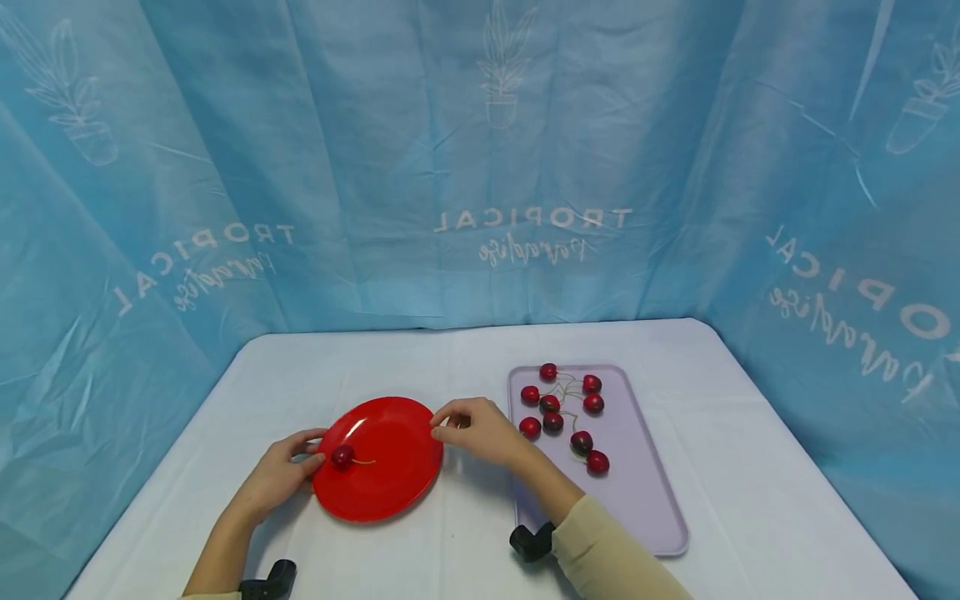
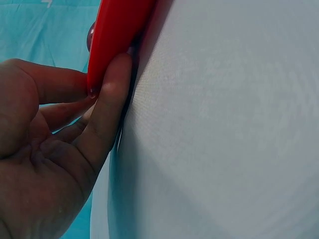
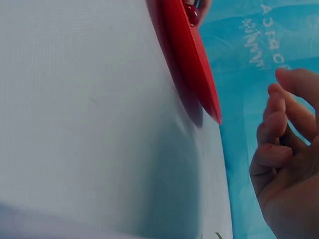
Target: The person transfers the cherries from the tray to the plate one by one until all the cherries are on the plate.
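A red plate [image 1: 397, 475] stands on the left half of the white table, with one dark red cherry [image 1: 342, 456] and its stem near its left edge. My left hand [image 1: 279, 475] grips the plate's left rim, thumb on top and fingers underneath; the left wrist view shows the rim [image 2: 107, 45] pinched between them. Above the plate's right edge is my right hand [image 1: 480, 427], its fingers loosely bent. In the right wrist view this hand [image 3: 286, 164] holds nothing and is apart from the plate [image 3: 197, 64].
To the right, a pale purple tray [image 1: 637, 508] carries several stemmed cherries [image 1: 582, 442], mostly in its back half. My right forearm [image 1: 551, 483] crosses the tray's left edge. Blue printed curtains [image 1: 375, 167] surround the white table [image 1: 397, 567] at the back and sides.
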The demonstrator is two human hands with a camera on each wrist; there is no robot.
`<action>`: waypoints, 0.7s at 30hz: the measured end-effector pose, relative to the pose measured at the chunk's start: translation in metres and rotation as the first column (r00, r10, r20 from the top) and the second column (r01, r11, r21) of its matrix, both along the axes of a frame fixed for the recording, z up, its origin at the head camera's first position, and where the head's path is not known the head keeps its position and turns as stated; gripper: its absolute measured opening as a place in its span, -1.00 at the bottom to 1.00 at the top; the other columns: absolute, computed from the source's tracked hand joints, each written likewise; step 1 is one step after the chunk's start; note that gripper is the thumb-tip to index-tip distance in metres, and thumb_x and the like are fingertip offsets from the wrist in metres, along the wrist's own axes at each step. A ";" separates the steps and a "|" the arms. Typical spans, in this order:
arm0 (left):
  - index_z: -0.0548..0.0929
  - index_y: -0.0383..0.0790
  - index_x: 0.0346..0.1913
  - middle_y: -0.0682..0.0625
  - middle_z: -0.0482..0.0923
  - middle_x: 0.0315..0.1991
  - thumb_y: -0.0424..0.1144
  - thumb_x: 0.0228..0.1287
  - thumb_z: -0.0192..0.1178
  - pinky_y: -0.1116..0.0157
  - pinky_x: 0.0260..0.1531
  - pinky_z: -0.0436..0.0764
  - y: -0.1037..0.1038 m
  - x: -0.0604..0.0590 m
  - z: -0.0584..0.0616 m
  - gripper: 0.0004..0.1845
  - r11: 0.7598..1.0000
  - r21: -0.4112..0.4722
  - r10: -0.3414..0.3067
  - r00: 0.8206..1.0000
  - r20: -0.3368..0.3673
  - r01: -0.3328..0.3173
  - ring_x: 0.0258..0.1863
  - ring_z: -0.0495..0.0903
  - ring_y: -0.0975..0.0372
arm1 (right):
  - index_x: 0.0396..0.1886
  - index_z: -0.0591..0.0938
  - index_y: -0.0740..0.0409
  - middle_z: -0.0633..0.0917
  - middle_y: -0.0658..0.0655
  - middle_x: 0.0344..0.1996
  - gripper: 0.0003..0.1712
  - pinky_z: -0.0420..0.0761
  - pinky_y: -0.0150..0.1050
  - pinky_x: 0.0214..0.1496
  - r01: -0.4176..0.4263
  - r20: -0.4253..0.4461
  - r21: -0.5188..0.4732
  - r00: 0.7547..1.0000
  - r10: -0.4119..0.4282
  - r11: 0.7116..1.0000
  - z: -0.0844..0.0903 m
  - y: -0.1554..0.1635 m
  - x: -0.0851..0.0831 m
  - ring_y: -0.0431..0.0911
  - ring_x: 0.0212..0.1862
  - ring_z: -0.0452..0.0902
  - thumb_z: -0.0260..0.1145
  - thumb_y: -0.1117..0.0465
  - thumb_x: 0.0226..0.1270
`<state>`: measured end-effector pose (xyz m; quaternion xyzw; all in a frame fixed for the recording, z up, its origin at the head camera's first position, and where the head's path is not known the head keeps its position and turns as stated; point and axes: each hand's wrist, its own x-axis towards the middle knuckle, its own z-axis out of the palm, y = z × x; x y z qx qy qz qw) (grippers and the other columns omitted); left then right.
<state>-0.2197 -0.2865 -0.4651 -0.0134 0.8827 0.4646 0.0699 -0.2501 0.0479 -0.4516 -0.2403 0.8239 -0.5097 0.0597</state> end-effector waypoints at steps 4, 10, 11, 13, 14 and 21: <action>0.35 -0.37 0.31 -0.31 0.44 0.06 -0.35 0.28 0.20 0.18 -0.31 0.69 0.000 0.001 0.001 -0.45 1.000 -0.005 -0.002 1.000 -0.003 0.002 -0.30 0.63 0.13 | -0.11 0.73 -0.01 0.63 -0.07 -0.44 -0.71 0.58 -0.27 -0.40 -0.017 0.014 0.023 1.000 0.017 1.000 0.002 0.004 -0.001 -0.11 -0.36 0.51 0.37 0.02 0.20; 0.35 -0.37 0.30 -0.30 0.45 0.05 -0.36 0.29 0.19 0.19 -0.31 0.69 0.000 -0.001 0.003 -0.47 1.000 -0.017 -0.009 1.000 -0.015 0.009 -0.29 0.62 0.12 | -0.08 0.72 0.03 0.62 -0.03 -0.43 -0.69 0.58 -0.26 -0.41 -0.031 0.015 0.014 0.999 0.031 0.999 0.006 0.011 -0.003 -0.09 -0.37 0.51 0.38 0.04 0.20; 0.35 -0.37 0.30 -0.30 0.46 0.05 -0.35 0.29 0.18 0.19 -0.31 0.69 0.000 -0.001 0.003 -0.47 1.000 -0.023 -0.011 1.000 -0.016 0.011 -0.28 0.62 0.12 | -0.08 0.72 0.04 0.62 -0.03 -0.44 -0.68 0.57 -0.27 -0.41 -0.033 0.018 0.011 0.999 0.033 0.999 0.006 0.012 -0.003 -0.09 -0.37 0.50 0.38 0.04 0.20; 0.35 -0.37 0.30 -0.30 0.45 0.05 -0.35 0.29 0.18 0.19 -0.30 0.69 0.001 -0.001 0.003 -0.47 0.999 -0.030 -0.014 1.000 -0.014 0.014 -0.26 0.61 0.11 | -0.08 0.71 0.05 0.61 -0.01 -0.45 -0.69 0.55 -0.28 -0.41 -0.039 0.026 0.008 0.999 0.039 0.999 0.007 0.013 -0.003 -0.09 -0.39 0.49 0.39 0.06 0.20; 0.35 -0.37 0.31 -0.30 0.45 0.05 -0.35 0.29 0.19 0.19 -0.29 0.69 0.002 -0.001 0.003 -0.46 0.999 -0.034 -0.013 1.000 -0.012 0.013 -0.25 0.61 0.11 | -0.09 0.72 0.06 0.61 -0.01 -0.45 -0.69 0.55 -0.29 -0.42 -0.042 0.028 0.008 0.999 0.042 0.999 0.006 0.014 -0.003 -0.09 -0.39 0.48 0.39 0.06 0.20; 0.35 -0.36 0.31 -0.31 0.46 0.06 -0.30 0.27 0.24 0.17 -0.29 0.69 0.003 0.000 0.003 -0.43 0.999 -0.052 -0.001 1.000 -0.005 0.000 -0.24 0.61 0.11 | -0.13 0.72 -0.04 0.62 -0.01 -0.48 -0.75 0.53 -0.29 -0.41 -0.045 0.011 0.041 0.999 0.044 0.998 0.007 0.021 0.000 -0.11 -0.41 0.49 0.38 0.04 0.21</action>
